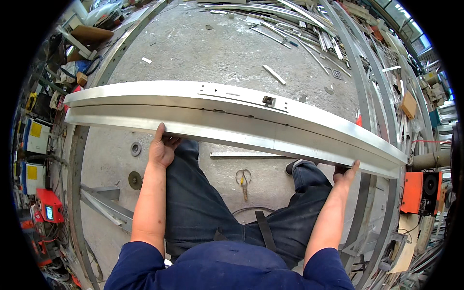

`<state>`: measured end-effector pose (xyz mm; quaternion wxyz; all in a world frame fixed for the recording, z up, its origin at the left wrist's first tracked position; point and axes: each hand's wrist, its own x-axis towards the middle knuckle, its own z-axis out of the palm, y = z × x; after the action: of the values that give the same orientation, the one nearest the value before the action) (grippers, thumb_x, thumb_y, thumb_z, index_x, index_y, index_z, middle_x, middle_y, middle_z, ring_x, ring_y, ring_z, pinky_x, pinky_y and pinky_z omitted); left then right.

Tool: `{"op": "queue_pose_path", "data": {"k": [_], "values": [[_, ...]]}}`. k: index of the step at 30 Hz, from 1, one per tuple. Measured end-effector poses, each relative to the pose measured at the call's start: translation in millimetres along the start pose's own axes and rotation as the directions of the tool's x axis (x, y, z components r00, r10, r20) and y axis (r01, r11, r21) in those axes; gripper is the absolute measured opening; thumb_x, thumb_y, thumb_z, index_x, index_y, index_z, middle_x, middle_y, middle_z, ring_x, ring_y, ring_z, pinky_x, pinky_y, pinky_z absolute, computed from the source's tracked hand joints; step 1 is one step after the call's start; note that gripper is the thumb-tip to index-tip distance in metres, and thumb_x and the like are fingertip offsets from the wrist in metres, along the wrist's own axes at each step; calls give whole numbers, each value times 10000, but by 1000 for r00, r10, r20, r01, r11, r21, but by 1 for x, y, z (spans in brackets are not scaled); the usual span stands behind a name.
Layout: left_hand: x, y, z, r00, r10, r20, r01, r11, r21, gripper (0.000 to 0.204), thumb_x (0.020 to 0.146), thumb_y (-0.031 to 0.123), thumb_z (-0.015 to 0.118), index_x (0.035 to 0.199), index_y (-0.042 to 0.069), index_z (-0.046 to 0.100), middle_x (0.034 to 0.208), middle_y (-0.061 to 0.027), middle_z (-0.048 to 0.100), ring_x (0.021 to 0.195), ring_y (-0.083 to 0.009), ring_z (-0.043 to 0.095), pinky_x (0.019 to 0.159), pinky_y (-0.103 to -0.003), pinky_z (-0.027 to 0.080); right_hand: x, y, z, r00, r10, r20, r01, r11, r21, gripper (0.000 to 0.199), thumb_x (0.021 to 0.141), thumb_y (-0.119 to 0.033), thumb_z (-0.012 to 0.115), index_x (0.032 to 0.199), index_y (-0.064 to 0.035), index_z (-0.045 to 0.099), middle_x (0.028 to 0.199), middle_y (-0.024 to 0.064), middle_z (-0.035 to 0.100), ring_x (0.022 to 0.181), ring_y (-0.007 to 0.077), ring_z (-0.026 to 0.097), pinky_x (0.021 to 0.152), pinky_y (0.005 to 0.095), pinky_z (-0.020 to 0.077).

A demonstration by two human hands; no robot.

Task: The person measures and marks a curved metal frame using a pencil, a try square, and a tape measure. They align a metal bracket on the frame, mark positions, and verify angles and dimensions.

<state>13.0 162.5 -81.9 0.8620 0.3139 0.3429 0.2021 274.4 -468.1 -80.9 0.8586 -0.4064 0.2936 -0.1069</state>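
A long silvery metal profile (241, 131) lies crosswise in front of me, spanning two metal rails. A groove runs along it, and its far strip carries small holes and a dark square lock cutout. My left hand (163, 149) grips the near edge left of the middle, thumb on top and fingers curled underneath. Toward the right end my right hand (345, 175) grips the same edge, its thumb up against the front face and its fingers partly hidden beneath.
The left rail (76, 164) and right rail (360, 208) run away from me. Scissors (243, 184), a grey disc (136, 149) and a brown disc (135, 180) lie on the floor. Metal offcuts (309, 29) are heaped far right. Red machines (50, 205) stand left, an orange one (419, 193) right.
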Motion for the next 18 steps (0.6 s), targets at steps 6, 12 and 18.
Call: {"op": "queue_pose_path", "data": {"k": [6,12,18], "values": [[2,-1,2,1000,0,7,0,1000,2,661,936,471,809,1384,48,570,1361,-125,610,1259,-335,582,1162,-577,420,4,-1,-6,999,-22,42,21,999,30,700,997,-545,690,1527,-118,525,1521,91,576,1370,312,569,1142,494,494],[-9,25,-10,991,-64,-121,91,967,236,597,937,456,809,1315,40,608,1316,-115,640,1207,-305,611,1104,-507,478,0,-19,-24,899,-189,-394,90,962,-256,827,935,-504,791,1505,12,486,1418,141,595,1225,279,572,1056,451,447],[-68,131,27,866,425,265,-207,-178,962,455,879,312,854,1087,-63,701,1005,-156,748,980,-304,706,834,-413,557,-85,-74,7,478,-763,435,821,213,-529,761,915,-255,854,1503,35,468,1499,168,590,1393,294,546,1169,434,396]]}}
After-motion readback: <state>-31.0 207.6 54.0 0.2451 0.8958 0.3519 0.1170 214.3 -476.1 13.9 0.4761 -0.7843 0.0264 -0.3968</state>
